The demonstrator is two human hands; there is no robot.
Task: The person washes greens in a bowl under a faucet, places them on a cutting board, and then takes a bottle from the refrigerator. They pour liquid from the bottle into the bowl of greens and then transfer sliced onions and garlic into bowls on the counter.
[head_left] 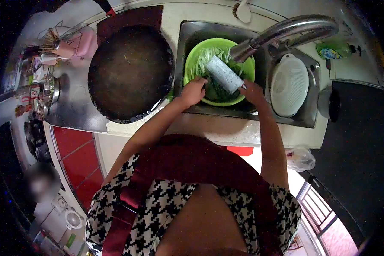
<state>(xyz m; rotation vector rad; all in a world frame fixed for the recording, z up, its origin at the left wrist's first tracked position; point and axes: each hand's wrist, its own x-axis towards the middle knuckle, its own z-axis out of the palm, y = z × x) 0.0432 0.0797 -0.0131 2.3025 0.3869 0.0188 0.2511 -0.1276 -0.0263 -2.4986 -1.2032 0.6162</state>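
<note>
A bright green basin (251, 68) sits in the left bowl of the steel sink, with shredded leafy greens (205, 56) and darker green pieces inside. My right hand (253, 92) is closed round the handle of a cleaver (224, 74); its broad, wet blade slants up and left over the greens. At the basin's near-left rim is my left hand (193, 91), fingers curled inward beside the greens. What those fingers hold, if anything, is hidden. The faucet (242, 50) hangs over the basin's right side, close above the blade.
Left of the sink stands a large dark wok (131, 72) on the counter. A white oval colander (289, 87) leans in the right sink bowl. Behind the sink lies a brush (242, 12); a green bottle (333, 50) stands at the right. Chopsticks (52, 41) fill a pink holder.
</note>
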